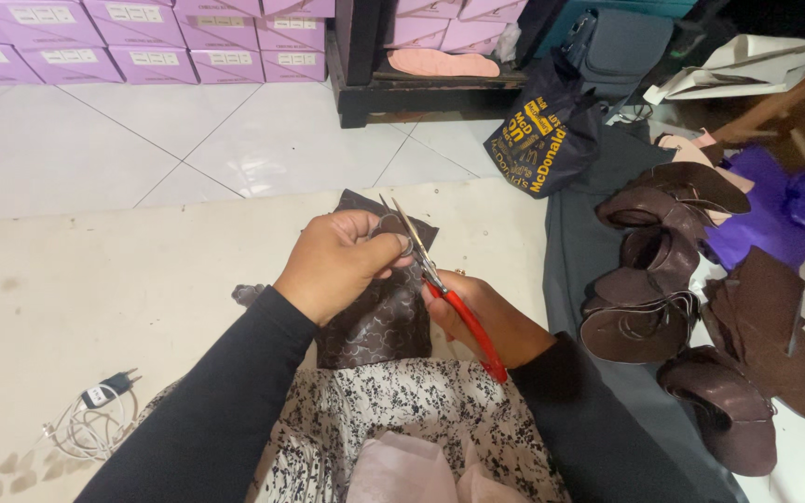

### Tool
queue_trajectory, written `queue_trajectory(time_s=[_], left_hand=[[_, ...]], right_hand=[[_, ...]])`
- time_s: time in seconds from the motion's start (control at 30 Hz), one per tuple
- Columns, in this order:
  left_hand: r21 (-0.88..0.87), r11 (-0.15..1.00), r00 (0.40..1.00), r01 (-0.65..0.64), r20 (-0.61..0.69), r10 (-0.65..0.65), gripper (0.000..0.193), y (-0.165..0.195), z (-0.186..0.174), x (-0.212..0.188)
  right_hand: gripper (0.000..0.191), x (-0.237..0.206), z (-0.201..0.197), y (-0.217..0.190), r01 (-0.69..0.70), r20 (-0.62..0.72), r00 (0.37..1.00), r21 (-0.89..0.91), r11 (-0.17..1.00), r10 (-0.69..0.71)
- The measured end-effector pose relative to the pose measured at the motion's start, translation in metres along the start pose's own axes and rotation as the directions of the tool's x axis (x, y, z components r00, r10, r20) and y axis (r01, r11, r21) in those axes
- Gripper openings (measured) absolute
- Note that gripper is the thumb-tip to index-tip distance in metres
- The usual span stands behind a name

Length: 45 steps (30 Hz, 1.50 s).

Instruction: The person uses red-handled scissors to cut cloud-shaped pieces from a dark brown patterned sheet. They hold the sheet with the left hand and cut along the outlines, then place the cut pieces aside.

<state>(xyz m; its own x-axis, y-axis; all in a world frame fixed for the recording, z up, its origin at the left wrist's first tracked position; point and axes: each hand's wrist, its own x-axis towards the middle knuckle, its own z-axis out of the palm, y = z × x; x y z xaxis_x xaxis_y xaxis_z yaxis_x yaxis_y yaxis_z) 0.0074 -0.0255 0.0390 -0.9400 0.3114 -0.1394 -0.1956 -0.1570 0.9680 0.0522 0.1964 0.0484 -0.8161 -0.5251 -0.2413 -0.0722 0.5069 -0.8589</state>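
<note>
Nearest, a white charger cable (95, 419) lay on the floor. Above the lap, the left hand (337, 265) pinched a small brown piece (389, 226) while the right hand (486, 317) gripped red-handled scissors (440, 284). Beyond, brown leather pieces (645, 279), a dark bag (542, 135) and purple boxes (142, 37) sat well apart.

Both arms, in black sleeves, rise from the bottom of the frame toward its centre. The left hand (337, 261) is curled, fingers pinched together at the upper right. The right hand (486, 317), lower right of centre, seems closed in a grip, though its fingers are mostly hidden.
</note>
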Motion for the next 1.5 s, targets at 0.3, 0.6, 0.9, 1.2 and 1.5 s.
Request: queue_trajectory(time_s=[0.3,0.6,0.9,1.2,1.5], left_hand=[[0.001,1.000,0.999,0.031,-0.011,-0.031,0.019,-0.002,-0.002,-0.001],[-0.070,0.996,0.998,-0.057,0.006,0.058,0.016,-0.009,-0.001,0.001],[-0.101,0.994,0.999,-0.045,0.016,0.047,0.013,-0.010,0.001,0.001],[-0.179,0.980,0.996,-0.081,0.020,0.086,0.011,-0.016,0.001,0.003],[-0.207,0.978,1.000,0.010,0.012,-0.008,0.010,-0.014,0.003,0.005]], right_hand=[[0.062,0.000,0.000,-0.001,-0.040,-0.003,0.999,-0.013,0.999,0.040],[0.066,0.001,0.002,0.008,0.045,0.086,0.994,0.207,0.977,-0.064],[0.038,-0.006,-0.003,0.006,0.013,0.109,0.993,0.248,0.969,-0.041],[0.018,-0.001,0.001,-0.006,-0.116,0.021,0.993,0.109,0.987,0.114],[0.023,0.002,0.001,-0.003,-0.134,-0.010,0.991,0.078,0.988,0.135]])
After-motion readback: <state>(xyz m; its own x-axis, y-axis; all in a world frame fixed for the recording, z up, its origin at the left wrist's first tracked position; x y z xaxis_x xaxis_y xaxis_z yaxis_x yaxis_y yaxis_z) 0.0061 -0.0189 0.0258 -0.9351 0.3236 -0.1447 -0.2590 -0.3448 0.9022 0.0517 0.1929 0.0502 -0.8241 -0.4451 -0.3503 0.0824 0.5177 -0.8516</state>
